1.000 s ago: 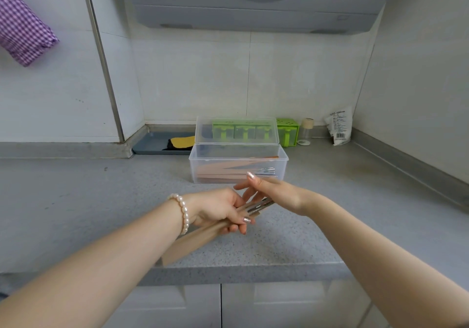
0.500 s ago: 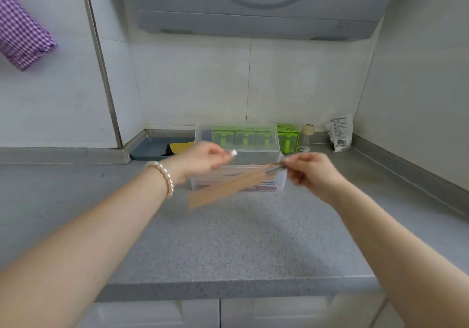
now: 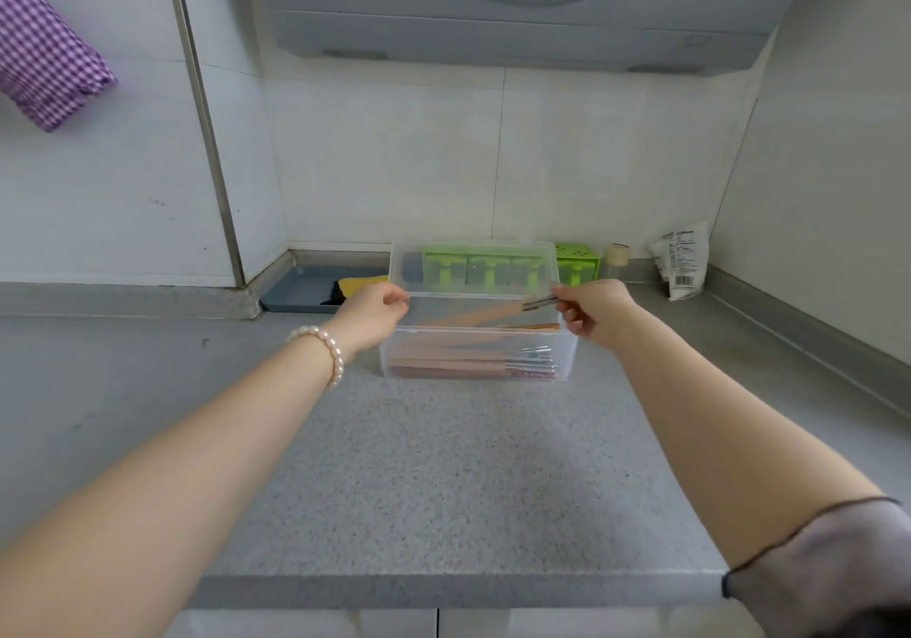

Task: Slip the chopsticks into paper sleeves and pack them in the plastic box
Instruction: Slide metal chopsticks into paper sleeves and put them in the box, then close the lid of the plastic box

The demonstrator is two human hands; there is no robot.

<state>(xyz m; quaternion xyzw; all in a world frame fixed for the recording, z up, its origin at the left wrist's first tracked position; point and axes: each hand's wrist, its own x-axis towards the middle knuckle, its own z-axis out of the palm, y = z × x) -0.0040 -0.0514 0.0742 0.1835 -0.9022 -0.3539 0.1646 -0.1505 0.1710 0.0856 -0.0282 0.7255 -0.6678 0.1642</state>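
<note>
- Two bare arms reaching in from the bottom corners toward the middle of the frame.
- Left hand [image 3: 373, 314] at the left end of the clear plastic box [image 3: 477, 349], fingers curled, pinching the left end of a brown paper sleeve [image 3: 475, 316]. A pearl bracelet [image 3: 323, 349] on that wrist.
- Right hand [image 3: 594, 309] at the right end of the box, fingers curled, pinching the shiny metal chopsticks [image 3: 540, 301] that poke out of the sleeve's right end.
- Sleeve held just over the open top of the box, tilted a bit, right end higher than left.
- Box in the middle of the frame, sitting on the gray speckled counter [image 3: 443, 465], its clear lid [image 3: 473, 270] standing up at the back.
- Inside the box, more filled sleeves [image 3: 453, 359] lying flat, brown paper to the left, metal tips to the right.
- Behind the lid, a green rack [image 3: 577, 262], seen partly through the clear plastic.
- Right of the rack, a small jar [image 3: 617, 260], then a white packet [image 3: 683, 260] leaning in the corner.
- Left of the box, at the back of the counter, a blue-gray tray [image 3: 300, 289] with something yellow and black [image 3: 357, 287] in it.
- Upper left of the frame, a purple checked cloth [image 3: 42, 53] hanging by the wall.
- Top of the frame, a big gray machine [image 3: 517, 21] on the wall.
- Lower right corner, a gray sleeve cuff [image 3: 828, 573] on the right arm.
</note>
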